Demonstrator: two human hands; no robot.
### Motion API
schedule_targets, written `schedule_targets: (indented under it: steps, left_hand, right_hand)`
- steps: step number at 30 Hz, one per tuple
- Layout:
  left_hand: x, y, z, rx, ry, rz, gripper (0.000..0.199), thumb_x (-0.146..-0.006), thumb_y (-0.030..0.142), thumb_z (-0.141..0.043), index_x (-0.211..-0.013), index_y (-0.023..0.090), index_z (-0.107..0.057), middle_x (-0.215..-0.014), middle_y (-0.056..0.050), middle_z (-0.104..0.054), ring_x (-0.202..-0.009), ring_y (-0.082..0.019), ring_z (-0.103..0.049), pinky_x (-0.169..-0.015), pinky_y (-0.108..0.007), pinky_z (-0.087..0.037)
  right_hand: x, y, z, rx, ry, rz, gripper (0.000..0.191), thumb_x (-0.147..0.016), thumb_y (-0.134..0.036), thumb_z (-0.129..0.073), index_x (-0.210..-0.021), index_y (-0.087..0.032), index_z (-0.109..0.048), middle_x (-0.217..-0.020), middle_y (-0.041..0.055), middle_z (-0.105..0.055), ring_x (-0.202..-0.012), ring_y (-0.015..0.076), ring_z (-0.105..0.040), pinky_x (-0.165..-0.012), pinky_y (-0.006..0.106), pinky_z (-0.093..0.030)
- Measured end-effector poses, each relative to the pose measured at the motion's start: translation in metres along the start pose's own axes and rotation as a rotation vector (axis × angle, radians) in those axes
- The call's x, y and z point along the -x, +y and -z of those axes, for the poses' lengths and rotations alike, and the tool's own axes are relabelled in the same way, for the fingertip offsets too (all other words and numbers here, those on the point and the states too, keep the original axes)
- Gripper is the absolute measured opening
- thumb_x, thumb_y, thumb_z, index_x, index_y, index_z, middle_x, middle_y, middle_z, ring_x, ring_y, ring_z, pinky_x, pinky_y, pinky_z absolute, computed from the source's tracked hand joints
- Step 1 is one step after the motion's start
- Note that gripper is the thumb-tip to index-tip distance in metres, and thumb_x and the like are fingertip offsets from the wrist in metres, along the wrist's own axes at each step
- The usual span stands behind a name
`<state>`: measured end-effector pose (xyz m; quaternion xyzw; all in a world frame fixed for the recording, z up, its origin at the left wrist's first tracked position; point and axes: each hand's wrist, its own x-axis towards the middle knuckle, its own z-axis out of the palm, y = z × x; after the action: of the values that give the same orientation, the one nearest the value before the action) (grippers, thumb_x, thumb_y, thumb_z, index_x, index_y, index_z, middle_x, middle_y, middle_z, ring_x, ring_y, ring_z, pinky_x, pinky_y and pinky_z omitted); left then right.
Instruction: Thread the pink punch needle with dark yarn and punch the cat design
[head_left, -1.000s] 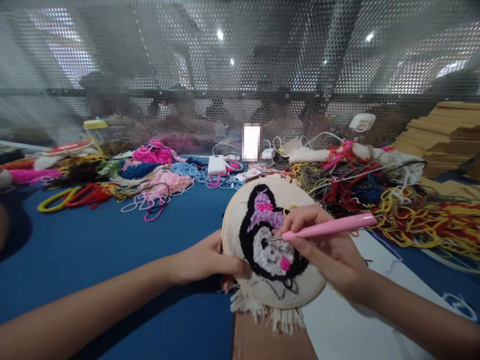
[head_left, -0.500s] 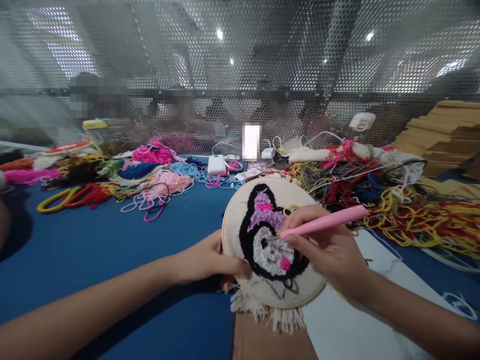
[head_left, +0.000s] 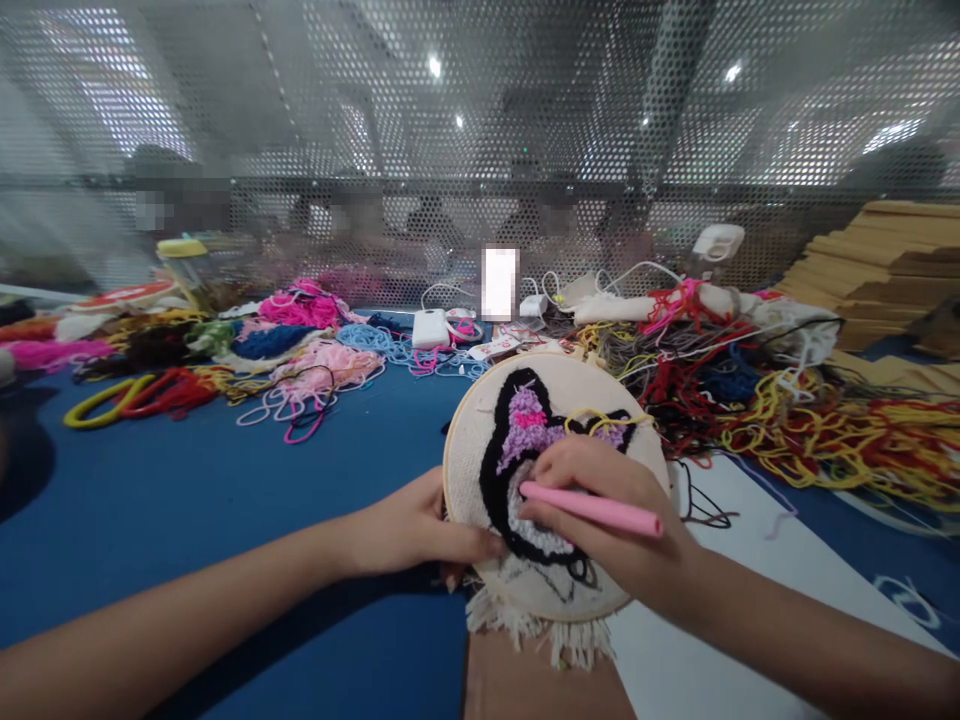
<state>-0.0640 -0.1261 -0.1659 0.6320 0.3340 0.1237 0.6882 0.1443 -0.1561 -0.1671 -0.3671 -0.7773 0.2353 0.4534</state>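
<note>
My left hand point(head_left: 427, 530) grips the lower left rim of a round embroidery hoop point(head_left: 472, 450), thumb on the front and fingers behind. Cream cloth in the hoop bears a looped-yarn figure in black, purple, grey and pink, and its frayed edge hangs below. In my right hand point(head_left: 607, 500) is a pink punch needle point(head_left: 592, 505), its tip end pressed to the grey part of the figure. The needle's metal point is out of sight, and my right hand covers the right side of the figure. A yellow strand point(head_left: 592, 420) lies across the purple part.
Tangled yarn point(head_left: 810, 410) lies at the right, below a stack of brown paper point(head_left: 877, 270). Pink yarn point(head_left: 330, 365) and scissors with yellow and red handles point(head_left: 112, 400) lie at the left. White paper point(head_left: 720, 620) and a perforated screen point(head_left: 360, 120) are also in view.
The punch needle has gone down into the cloth; its metal shaft showed before. My right hand has moved closer to the hoop and the handle's back end has tilted down.
</note>
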Motion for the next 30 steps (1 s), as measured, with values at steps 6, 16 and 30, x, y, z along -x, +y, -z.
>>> schedule_targets:
  steps: [6,16,30]
  left_hand:
    - [0.0,0.002,0.001,-0.013,-0.021,-0.012,0.017,-0.07,0.027,-0.066,-0.076,0.012,-0.059,-0.06,0.002,-0.055,-0.043,-0.005,-0.046,-0.042,-0.016,-0.042]
    - [0.001,0.002,0.001,-0.009,0.003,0.019,0.022,-0.069,0.029,-0.067,-0.08,0.012,-0.059,-0.06,0.002,-0.054,-0.043,-0.005,-0.045,-0.043,-0.017,-0.041]
    - [0.0,0.0,0.002,0.009,-0.004,0.004,0.023,-0.07,0.031,-0.067,-0.079,0.012,-0.059,-0.059,0.001,-0.054,-0.043,-0.005,-0.045,-0.04,-0.015,-0.04]
  right_hand:
    - [0.001,-0.002,0.006,-0.128,0.085,-0.074,0.006,-0.08,-0.021,-0.062,-0.082,-0.023,-0.057,-0.079,-0.0003,-0.061,-0.073,0.0134,-0.058,-0.066,0.029,-0.045]
    - [0.001,0.003,0.01,-0.229,0.179,0.011,0.011,-0.077,-0.016,-0.065,-0.08,-0.024,-0.057,-0.077,-0.001,-0.061,-0.075,0.014,-0.059,-0.071,0.031,-0.046]
    - [-0.001,0.003,0.009,-0.212,0.191,-0.012,0.01,-0.075,-0.019,-0.067,-0.077,-0.023,-0.058,-0.076,-0.0006,-0.062,-0.075,0.015,-0.06,-0.068,0.031,-0.047]
